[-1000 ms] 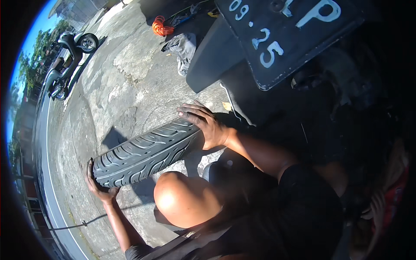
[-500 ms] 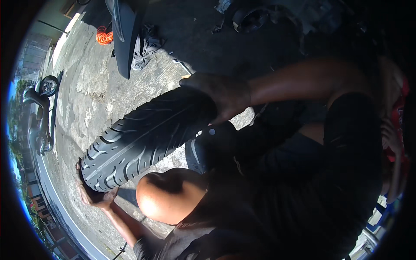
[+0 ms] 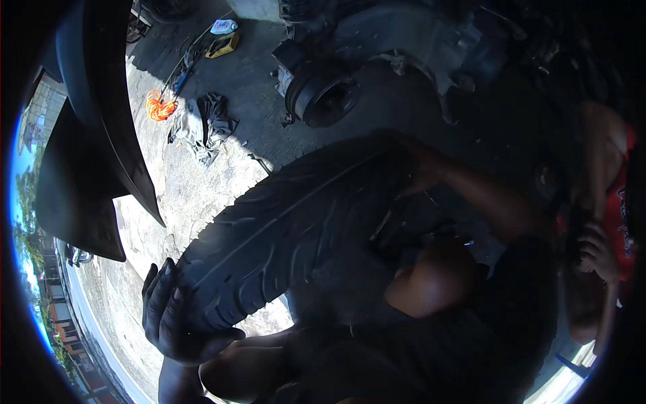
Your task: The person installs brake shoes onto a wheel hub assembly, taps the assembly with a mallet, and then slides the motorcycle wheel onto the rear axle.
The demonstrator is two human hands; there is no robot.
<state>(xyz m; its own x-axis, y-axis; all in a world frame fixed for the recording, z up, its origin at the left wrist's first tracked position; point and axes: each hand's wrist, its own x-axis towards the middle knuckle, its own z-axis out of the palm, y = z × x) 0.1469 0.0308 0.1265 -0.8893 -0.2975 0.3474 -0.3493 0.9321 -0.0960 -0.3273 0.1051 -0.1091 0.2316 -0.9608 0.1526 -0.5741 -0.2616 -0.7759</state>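
A black motorcycle tyre [image 3: 269, 229] with curved tread grooves slants across the middle, held up between my two hands. My left hand [image 3: 171, 316] is wrapped around its near left end, thumb on the tread side and fingers around the outer side. At the upper right end, my right hand [image 3: 420, 165] grips the tyre in deep shadow; its fingertips are hidden. Below the tyre are my bent bare knees, close to its lower side.
Dark body panels [image 3: 101, 135] hang at the left. Beyond lie an orange coiled hose [image 3: 160, 106], grey cloths [image 3: 202, 124], a yellow item [image 3: 222, 46] and a white bottle [image 3: 223, 26]. Motorcycle parts [image 3: 323, 94] stand in shade. A person in red [image 3: 622, 209] sits at the right.
The tyre and both my hands have shifted right in view, and the tyre is now mostly in shade. The view has turned, so the dark panels loom larger at left.
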